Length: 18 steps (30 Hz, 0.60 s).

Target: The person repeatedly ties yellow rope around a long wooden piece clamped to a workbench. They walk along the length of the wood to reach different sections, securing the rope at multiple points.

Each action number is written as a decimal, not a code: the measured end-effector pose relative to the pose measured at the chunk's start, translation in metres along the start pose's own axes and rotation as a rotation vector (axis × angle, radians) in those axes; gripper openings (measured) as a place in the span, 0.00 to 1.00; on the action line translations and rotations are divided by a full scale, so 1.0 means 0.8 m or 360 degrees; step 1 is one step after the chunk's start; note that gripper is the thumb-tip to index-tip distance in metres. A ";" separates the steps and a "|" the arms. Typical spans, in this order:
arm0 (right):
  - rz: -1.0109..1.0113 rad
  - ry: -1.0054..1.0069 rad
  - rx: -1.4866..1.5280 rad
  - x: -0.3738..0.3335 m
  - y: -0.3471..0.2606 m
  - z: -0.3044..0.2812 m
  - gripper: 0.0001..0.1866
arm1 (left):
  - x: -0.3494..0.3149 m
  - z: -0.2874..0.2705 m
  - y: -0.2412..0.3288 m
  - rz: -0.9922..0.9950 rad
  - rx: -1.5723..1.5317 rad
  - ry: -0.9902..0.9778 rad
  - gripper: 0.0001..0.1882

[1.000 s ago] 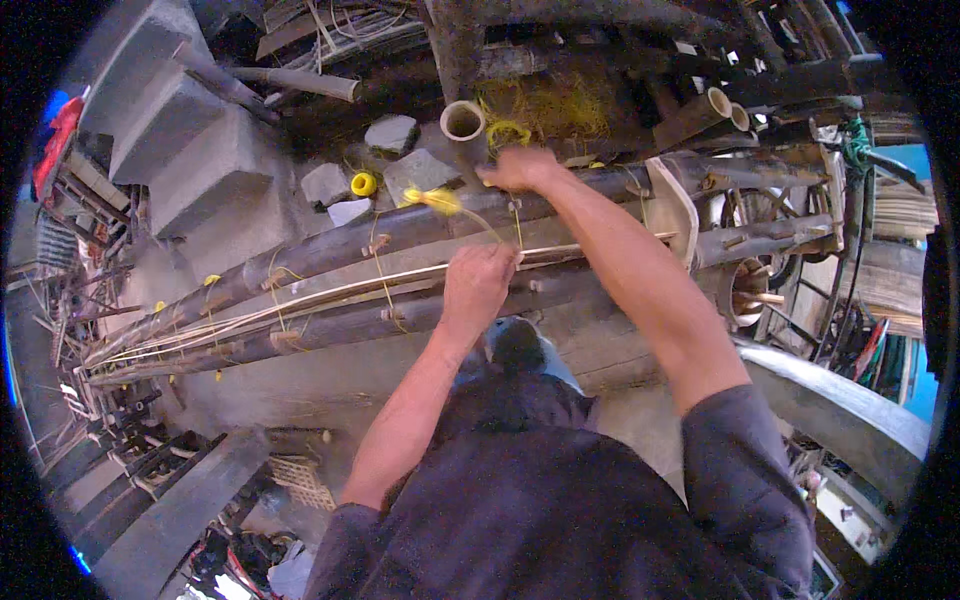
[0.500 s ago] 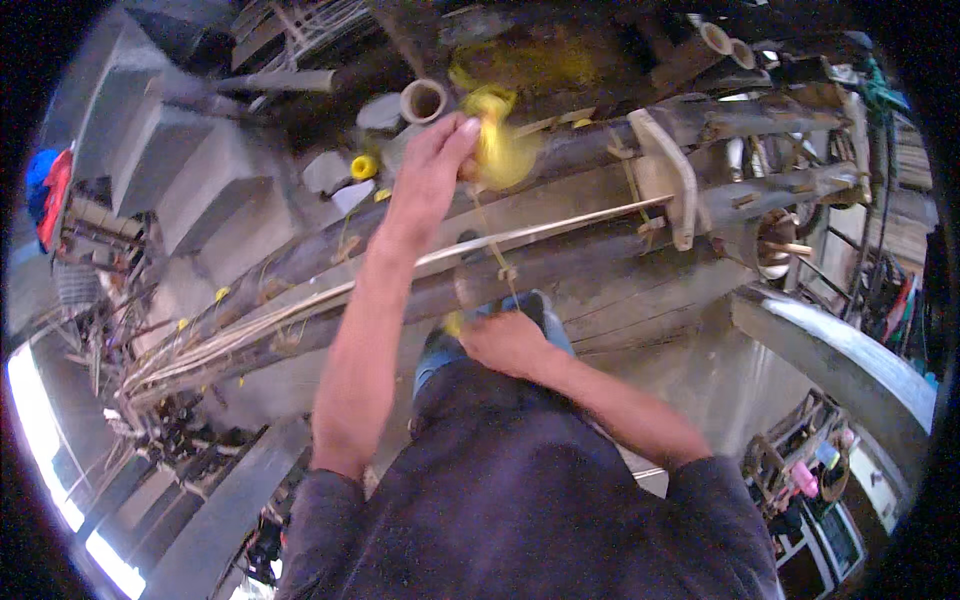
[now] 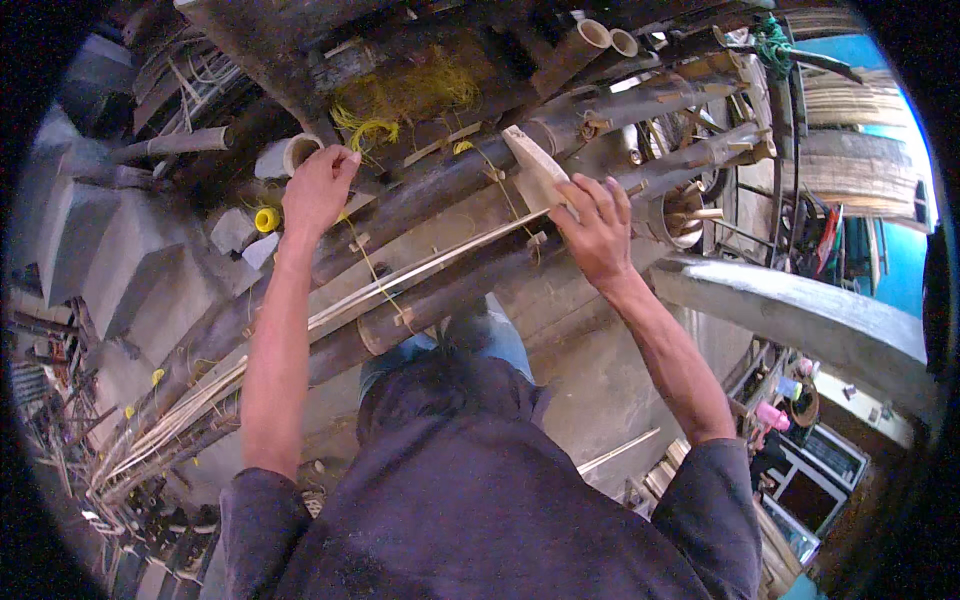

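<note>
"Where's the pale, flat wooden crosspiece?"
"Across the dark, round poles; the right hand curls loosely at its near end, grip uncertain. The left hand's fingers bend; can't tell if they hold anything."
"Handling it well?"
"Even pressure prevents tilting."

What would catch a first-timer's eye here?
The long frame of dark poles slants across the middle, with the right hand at its pale wooden crosspiece. Bright yellow strands lie tangled near the top, past the left hand; a small yellow roll sits by grey blocks at left.
</note>
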State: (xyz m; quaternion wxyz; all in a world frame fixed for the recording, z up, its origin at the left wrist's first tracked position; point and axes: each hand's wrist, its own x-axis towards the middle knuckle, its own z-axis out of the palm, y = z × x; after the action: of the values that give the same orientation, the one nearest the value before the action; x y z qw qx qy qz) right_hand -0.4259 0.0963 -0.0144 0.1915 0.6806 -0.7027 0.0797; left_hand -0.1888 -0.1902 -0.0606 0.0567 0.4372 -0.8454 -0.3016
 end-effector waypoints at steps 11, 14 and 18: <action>0.1451 -0.1362 0.1931 -0.117 -0.086 0.076 0.17 | -0.132 0.063 0.178 0.0158 -0.0211 -0.0116 0.14; 0.0300 -0.1250 0.1987 -0.025 0.022 -0.048 0.07 | -0.140 0.110 0.175 0.0299 -0.0172 -0.0091 0.16; -0.0719 -0.0818 0.1160 0.172 0.048 -0.138 0.06 | -0.141 0.146 0.186 0.0294 -0.0148 0.0306 0.10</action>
State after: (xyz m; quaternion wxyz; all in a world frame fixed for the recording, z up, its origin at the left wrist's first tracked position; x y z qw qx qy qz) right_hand -0.4463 0.0123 0.1444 -0.2256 0.8361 -0.4887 0.1063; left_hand -0.2667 0.0157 -0.0531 0.1854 0.3812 -0.8578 -0.2907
